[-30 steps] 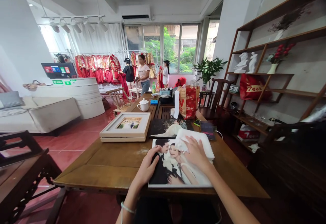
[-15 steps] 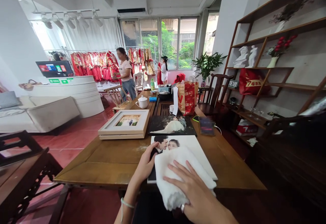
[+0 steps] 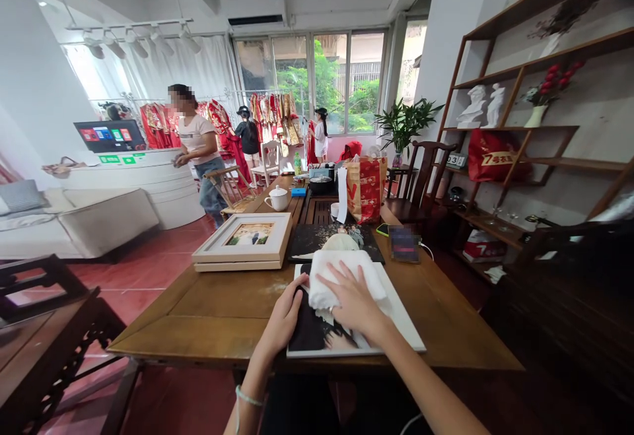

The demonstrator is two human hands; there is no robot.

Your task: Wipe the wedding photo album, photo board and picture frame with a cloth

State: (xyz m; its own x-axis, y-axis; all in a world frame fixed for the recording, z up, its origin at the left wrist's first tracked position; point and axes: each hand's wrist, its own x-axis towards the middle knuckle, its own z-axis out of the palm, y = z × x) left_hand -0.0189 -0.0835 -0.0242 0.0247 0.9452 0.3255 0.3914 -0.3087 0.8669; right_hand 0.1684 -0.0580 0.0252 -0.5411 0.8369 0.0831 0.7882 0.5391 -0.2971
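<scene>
A large wedding photo print lies flat on the wooden table in front of me. My right hand lies spread and flat on a folded white cloth, pressing it onto the upper part of the print. My left hand rests on the print's left edge, fingers curled over it, holding it down. Just beyond lie a dark photo print and a stack of light wooden picture frames.
A white teapot, a red patterned bag, a phone and dishes stand farther along the table. Wooden chairs and shelves are at the right, a sofa at left. A person walks at the left; others stand by red garments.
My right hand slid the white cloth from the print's near edge back up to its far part. The person in the white top walked left, toward the round counter.
</scene>
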